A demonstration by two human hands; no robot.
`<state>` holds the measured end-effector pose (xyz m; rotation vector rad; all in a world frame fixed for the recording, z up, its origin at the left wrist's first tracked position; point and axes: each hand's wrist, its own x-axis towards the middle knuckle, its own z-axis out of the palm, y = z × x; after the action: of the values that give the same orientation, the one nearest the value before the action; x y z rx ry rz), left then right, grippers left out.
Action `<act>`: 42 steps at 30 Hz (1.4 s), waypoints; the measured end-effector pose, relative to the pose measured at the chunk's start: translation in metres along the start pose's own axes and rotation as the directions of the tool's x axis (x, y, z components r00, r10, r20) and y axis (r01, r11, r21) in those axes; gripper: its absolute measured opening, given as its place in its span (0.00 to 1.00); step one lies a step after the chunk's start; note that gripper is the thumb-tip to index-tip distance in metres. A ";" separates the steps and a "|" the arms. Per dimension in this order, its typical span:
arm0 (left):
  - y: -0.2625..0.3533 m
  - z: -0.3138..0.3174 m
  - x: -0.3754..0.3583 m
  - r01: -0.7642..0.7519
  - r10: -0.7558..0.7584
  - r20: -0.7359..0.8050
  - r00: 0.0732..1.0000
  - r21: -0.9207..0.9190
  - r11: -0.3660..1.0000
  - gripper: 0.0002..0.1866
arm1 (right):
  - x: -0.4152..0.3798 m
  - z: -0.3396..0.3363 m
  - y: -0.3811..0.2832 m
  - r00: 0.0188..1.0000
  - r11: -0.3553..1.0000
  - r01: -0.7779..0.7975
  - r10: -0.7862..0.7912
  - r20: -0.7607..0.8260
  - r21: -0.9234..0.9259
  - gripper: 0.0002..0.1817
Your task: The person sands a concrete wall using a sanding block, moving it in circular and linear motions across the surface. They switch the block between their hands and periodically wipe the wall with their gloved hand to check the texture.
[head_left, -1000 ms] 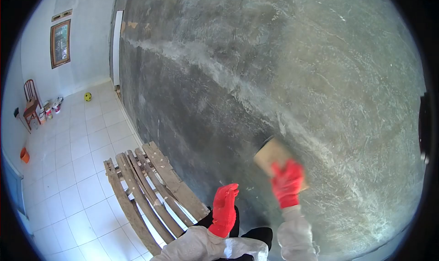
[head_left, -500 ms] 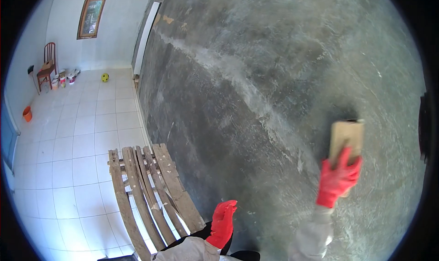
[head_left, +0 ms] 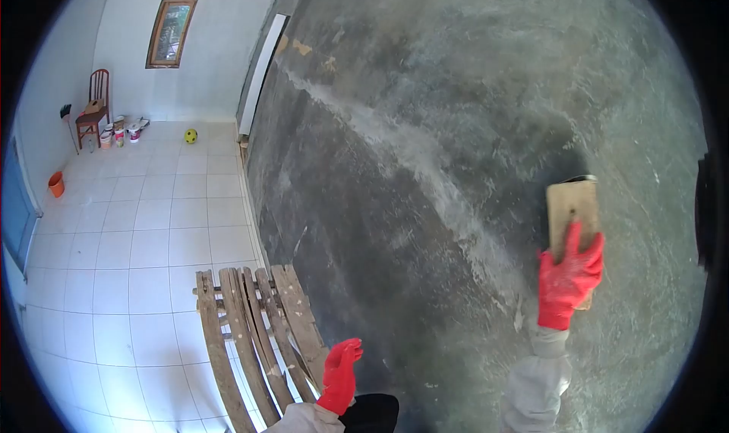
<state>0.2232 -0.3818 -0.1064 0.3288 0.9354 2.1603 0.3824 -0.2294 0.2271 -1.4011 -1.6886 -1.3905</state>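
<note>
A rectangular wooden block (head_left: 572, 205) lies against the grey plastered wall (head_left: 410, 228) at the right. On its back, my right hand (head_left: 571, 285) in a red glove grips it, with the fingers spread over the wood. My left hand (head_left: 339, 376), also in a red glove, is at the bottom centre beside the wooden slatted bench (head_left: 300, 319). Its fingers are bent and close together, and no object shows in them. The side of the palm is hidden.
White floor tiles (head_left: 152, 281) cover the left side. Farther back are a wooden chair (head_left: 93, 118), several paint cans (head_left: 120, 133), a yellow ball (head_left: 190, 136), an orange bucket (head_left: 56, 184) and a broom (head_left: 68, 122). A window (head_left: 171, 34) is in the far wall.
The block and my right hand have moved slightly up the wall. My left hand has shifted left and a little down. The room and bench appear farther right and lower as the view has turned.
</note>
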 end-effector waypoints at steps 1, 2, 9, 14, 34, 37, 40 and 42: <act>-0.002 -0.004 0.008 -0.017 0.017 -0.024 1.000 -0.003 1.000 0.13 | 0.009 0.003 -0.002 0.997 0.998 -0.067 0.066 -0.040 -0.017 0.45; -0.004 -0.007 0.013 -0.031 0.031 -0.049 0.998 -0.004 1.000 0.13 | 0.016 0.006 -0.007 0.989 0.991 -0.133 0.130 -0.077 -0.032 0.45; -0.006 -0.018 0.008 0.034 -0.034 -0.002 0.999 0.051 0.998 0.13 | -0.182 0.094 -0.133 0.401 0.570 0.807 -0.719 0.567 0.152 0.32; -0.012 -0.051 0.002 0.152 -0.144 -0.071 0.987 0.127 0.980 0.13 | -0.095 0.088 -0.131 0.757 0.873 0.456 -0.483 0.441 0.173 0.36; -0.098 0.105 0.081 0.115 -0.136 0.566 0.813 0.072 0.991 0.29 | -0.123 0.064 -0.113 0.620 0.811 0.530 -0.569 0.540 0.247 0.37; -0.088 0.169 0.088 -0.085 -0.046 0.500 0.865 0.236 0.968 0.32 | -0.132 0.079 -0.100 0.692 0.817 0.502 -0.577 0.434 0.286 0.38; -0.092 0.201 0.076 -0.099 0.008 0.226 0.974 0.393 0.914 0.40 | -0.117 0.073 -0.073 0.739 0.794 0.463 -0.592 0.323 0.395 0.33; -0.085 0.224 0.074 -0.119 0.103 0.060 0.993 0.507 0.854 0.46 | -0.080 0.045 -0.040 0.818 0.768 0.495 -0.570 0.082 0.406 0.25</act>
<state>0.3268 -0.1731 -0.0142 0.6861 1.5030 1.9674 0.3799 -0.2147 0.1280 -0.8944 -2.4773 -1.1259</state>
